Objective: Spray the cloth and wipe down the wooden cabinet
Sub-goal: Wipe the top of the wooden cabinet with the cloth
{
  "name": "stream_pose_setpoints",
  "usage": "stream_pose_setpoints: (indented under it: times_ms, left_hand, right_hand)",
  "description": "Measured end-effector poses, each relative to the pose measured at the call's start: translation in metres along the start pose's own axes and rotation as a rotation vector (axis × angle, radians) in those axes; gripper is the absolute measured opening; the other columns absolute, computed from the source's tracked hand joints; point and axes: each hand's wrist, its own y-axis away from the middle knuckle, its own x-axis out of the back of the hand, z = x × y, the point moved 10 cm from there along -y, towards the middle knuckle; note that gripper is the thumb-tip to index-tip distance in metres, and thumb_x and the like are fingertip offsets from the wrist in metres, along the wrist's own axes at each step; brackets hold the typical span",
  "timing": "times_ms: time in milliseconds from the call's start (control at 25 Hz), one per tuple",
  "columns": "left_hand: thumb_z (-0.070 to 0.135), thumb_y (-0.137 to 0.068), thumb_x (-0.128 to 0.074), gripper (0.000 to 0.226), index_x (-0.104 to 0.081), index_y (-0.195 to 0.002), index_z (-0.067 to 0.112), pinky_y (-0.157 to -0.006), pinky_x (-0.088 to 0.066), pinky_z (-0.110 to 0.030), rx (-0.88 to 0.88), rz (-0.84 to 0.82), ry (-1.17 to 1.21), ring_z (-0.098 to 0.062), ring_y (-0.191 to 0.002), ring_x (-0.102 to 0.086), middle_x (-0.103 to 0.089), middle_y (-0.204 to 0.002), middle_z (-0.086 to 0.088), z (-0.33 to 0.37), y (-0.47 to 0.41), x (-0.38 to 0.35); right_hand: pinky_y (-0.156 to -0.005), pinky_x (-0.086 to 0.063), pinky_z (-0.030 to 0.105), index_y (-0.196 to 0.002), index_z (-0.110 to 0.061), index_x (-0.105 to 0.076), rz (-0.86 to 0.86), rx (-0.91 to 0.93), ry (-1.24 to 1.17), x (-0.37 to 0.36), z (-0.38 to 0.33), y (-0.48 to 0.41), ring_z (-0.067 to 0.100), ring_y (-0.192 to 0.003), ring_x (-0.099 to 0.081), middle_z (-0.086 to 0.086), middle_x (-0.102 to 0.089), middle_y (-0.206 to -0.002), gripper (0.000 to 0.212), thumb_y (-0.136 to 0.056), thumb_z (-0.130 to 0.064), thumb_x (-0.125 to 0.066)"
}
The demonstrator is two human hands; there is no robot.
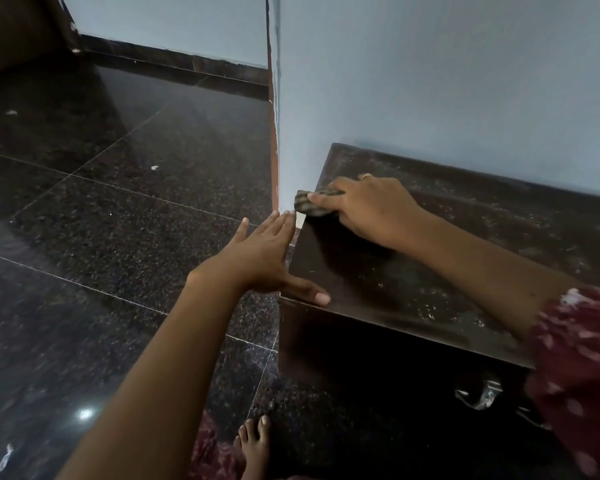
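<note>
While left hand (pixel 260 251) lies flat against the dusty cabinet (pixel 413 282) (dark wood), right hand (pixel 371 209) grips a striped cloth (pixel 307 204).

Overall level: dim, with soft, even indoor light and no hard-edged shadows.
Colour: cool, bluish cast on the wall (pixel 430 81).
Glare: one small white hot spot on the polished floor (pixel 85 414) at lower left; a broad pale reflection of the wall lies across the tiles at upper left.
Shadows: a dark patch sits on the cabinet (pixel 413 271) top under the right hand (pixel 368 209); the cabinet front is almost black, its detail lost.
Sharpness: the left hand (pixel 260 258), right hand and cloth (pixel 312 202) are reasonably sharp; the sleeve (pixel 575 375) and metal handle (pixel 478 396) at lower right are soft and smeared.
Distortion: wide-angle; tile joints and the wall corner bow toward the frame edges.
</note>
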Motion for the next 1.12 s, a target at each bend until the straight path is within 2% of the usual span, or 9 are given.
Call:
stream_pose_setpoints:
  times_ms: [200,320,400,560,760,880,1120]
  left_hand:
    - [0.074,-0.08,-0.028,0.098,0.007,-0.151,0.017,-0.119,0.012,-0.044,-0.057,0.166,-0.079,-0.01,-0.148,0.013,0.011,-0.161,0.002,0.029,-0.017,0.013]
    - [0.065,-0.089,-0.016,0.08,0.006,-0.151,0.019,-0.118,0.012,-0.042,-0.04,0.203,-0.116,-0.009,-0.148,0.013,0.011,-0.161,0.003,0.038,-0.027,0.015]
    - [0.062,-0.09,-0.013,0.077,0.007,-0.151,0.019,-0.118,0.013,-0.041,-0.033,0.189,-0.114,-0.009,-0.147,0.014,0.012,-0.16,0.003,0.038,-0.032,0.013]
    - [0.06,-0.092,-0.013,0.074,0.009,-0.15,0.02,-0.118,0.012,-0.039,-0.025,0.169,-0.108,-0.009,-0.147,0.013,0.013,-0.16,0.003,0.038,-0.035,0.012]
    - [0.054,-0.095,-0.015,0.069,0.008,-0.151,0.019,-0.12,0.009,-0.038,-0.01,0.187,-0.043,-0.009,-0.148,0.01,0.01,-0.161,0.003,0.035,-0.034,0.019]
    - [0.037,-0.101,-0.02,0.06,0.004,-0.151,0.016,-0.121,0.004,-0.038,0.008,0.241,-0.029,-0.012,-0.149,0.005,0.005,-0.162,0.001,0.028,-0.028,0.027]
    - [0.008,-0.099,-0.03,0.055,-0.015,-0.151,0.015,-0.121,-0.007,-0.042,-0.008,0.389,0.08,-0.016,-0.149,-0.011,-0.012,-0.161,0.0,0.022,-0.018,0.047]
  right_hand:
    - [-0.084,-0.043,0.039,-0.138,-0.036,-0.037,-0.032,-0.135,-0.021,-0.015,0.052,-0.048,0.033,-0.114,-0.053,0.007,-0.051,-0.131,0.043,-0.097,-0.024,-0.04]
    - [-0.091,-0.041,0.04,-0.132,-0.019,-0.044,-0.044,-0.3,-0.086,-0.017,0.085,-0.068,0.034,-0.117,-0.05,0.012,-0.052,-0.128,0.036,-0.096,-0.023,-0.042]
    - [-0.094,-0.04,0.04,-0.128,-0.013,-0.046,-0.059,-0.385,-0.148,-0.022,0.103,-0.079,0.033,-0.12,-0.048,0.012,-0.052,-0.13,0.034,-0.096,-0.022,-0.042]
    - [-0.092,-0.042,0.039,-0.131,-0.019,-0.048,-0.089,-0.392,-0.131,-0.03,0.113,-0.096,0.034,-0.118,-0.051,0.012,-0.051,-0.131,0.037,-0.094,-0.016,-0.042]
    - [-0.089,-0.044,0.038,-0.129,-0.013,-0.049,-0.107,-0.382,-0.148,-0.028,0.09,-0.075,0.034,-0.114,-0.053,0.014,-0.05,-0.127,0.038,-0.091,-0.011,-0.045]
    - [-0.088,-0.045,0.04,-0.126,-0.013,-0.05,-0.112,-0.325,-0.221,-0.018,0.062,-0.044,0.036,-0.113,-0.053,0.015,-0.05,-0.125,0.034,-0.092,-0.015,-0.045]
    - [-0.083,-0.046,0.043,-0.136,-0.026,-0.042,-0.065,-0.246,-0.261,0.004,0.0,0.028,0.037,-0.109,-0.053,0.012,-0.048,-0.121,0.041,-0.095,-0.019,-0.041]
